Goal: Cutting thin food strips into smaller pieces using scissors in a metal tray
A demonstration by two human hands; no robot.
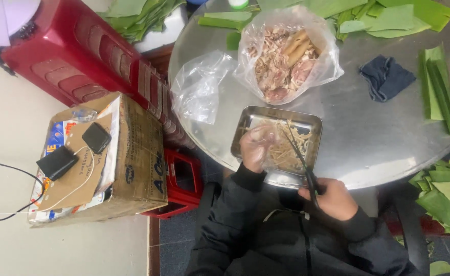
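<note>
Scissors [300, 163] are being gripped by the closed right hand [332, 198], blades angled into the metal tray [250, 118]; pale strips [285, 148] are being pinched by the gloved left hand [256, 146], steadied over the tray so cuttings are caught

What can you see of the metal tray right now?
The metal tray is a shallow, rectangular, shiny steel pan with rounded corners and a raised rim. It sits flat near the round metal table's front edge. Pale shredded strips fill it. The left hand, in a clear glove, rests inside; scissors in the right hand reach over it.
</note>
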